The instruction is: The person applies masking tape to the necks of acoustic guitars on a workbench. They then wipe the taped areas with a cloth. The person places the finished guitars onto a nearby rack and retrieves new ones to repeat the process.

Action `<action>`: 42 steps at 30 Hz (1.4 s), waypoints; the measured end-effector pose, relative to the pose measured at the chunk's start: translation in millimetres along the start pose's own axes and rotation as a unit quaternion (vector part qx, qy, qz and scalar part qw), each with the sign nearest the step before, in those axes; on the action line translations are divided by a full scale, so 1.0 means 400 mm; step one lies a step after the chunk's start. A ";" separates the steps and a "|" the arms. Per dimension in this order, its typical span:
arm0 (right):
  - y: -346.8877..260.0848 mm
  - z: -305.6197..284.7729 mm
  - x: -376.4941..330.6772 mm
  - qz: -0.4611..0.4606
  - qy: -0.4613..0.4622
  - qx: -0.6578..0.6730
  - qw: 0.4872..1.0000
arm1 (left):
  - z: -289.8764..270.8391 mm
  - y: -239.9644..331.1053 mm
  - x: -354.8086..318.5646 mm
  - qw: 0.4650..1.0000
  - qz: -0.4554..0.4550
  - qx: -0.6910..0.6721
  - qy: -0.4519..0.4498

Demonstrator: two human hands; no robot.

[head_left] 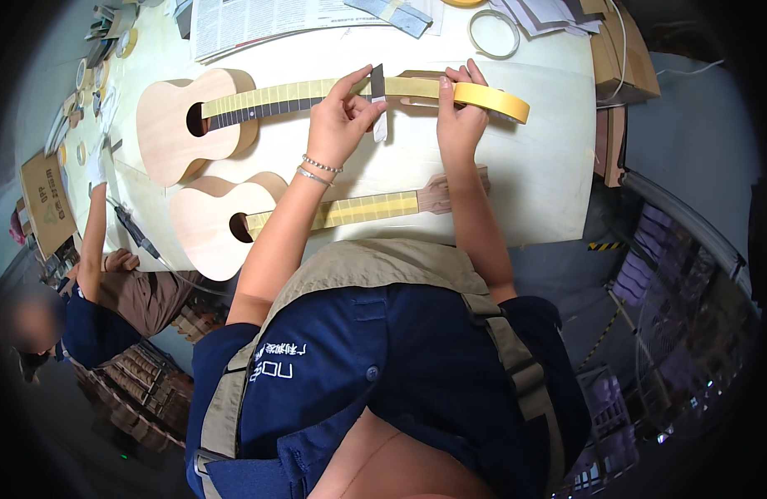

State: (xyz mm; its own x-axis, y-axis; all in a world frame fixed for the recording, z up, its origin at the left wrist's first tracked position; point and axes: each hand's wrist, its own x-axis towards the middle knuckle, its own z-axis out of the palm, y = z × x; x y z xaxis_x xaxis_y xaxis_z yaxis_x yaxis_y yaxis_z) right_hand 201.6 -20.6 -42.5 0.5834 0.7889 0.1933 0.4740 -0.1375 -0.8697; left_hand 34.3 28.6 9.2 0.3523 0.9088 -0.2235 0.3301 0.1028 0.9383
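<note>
Two pale, unfinished ukuleles lie side by side on the table, bodies to the left. The farther ukulele (171, 125) has a yellow tape strip (279, 93) along the far side of its dark fretboard, and the strip runs on toward the tape roll. Pinched in my left hand (333, 129) is a flat dark blade (377, 81) with a pale wrapped end, held across the neck. My right hand (461, 133) grips a roll of yellow masking tape (508, 104) by the headstock, which is partly hidden. On the nearer ukulele (209, 229), yellow tape covers the fretboard; my left forearm hides part of it.
Newspaper (267, 29) and a blue-grey cloth-like piece (396, 15) lie at the back. Another tape roll (494, 35) sits at the back right, near cardboard boxes (628, 58). A co-worker (109, 308) reaches over the table's left side, near a corded black tool (136, 233).
</note>
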 end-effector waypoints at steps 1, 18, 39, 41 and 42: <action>-0.004 -0.001 0.001 0.000 -0.001 -0.001 1.000 | -0.001 -0.001 0.003 1.000 -0.006 0.009 -0.003; -0.219 -0.033 -0.059 0.067 -0.022 0.389 0.919 | -0.067 -0.014 -0.056 0.941 0.146 0.297 -0.069; -0.096 -0.177 0.007 0.135 0.015 0.526 0.840 | -0.541 -0.128 -0.120 0.955 -0.043 0.010 0.293; -0.118 -0.147 0.019 -0.065 -0.068 0.132 0.987 | -0.598 -0.198 -0.086 0.932 0.050 0.221 0.284; -0.121 -0.131 0.027 -0.163 -0.103 -0.081 0.978 | -0.600 -0.200 -0.073 0.937 0.023 0.220 0.270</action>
State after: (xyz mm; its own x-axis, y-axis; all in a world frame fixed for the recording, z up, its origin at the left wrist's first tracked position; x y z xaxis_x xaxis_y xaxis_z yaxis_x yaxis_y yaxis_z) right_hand 219.3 -36.7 25.5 0.2460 0.9081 0.3388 0.7214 0.0619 -0.6897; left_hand -212.6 91.0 3.9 -0.0802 0.9926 0.0917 0.6962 -0.0101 0.7178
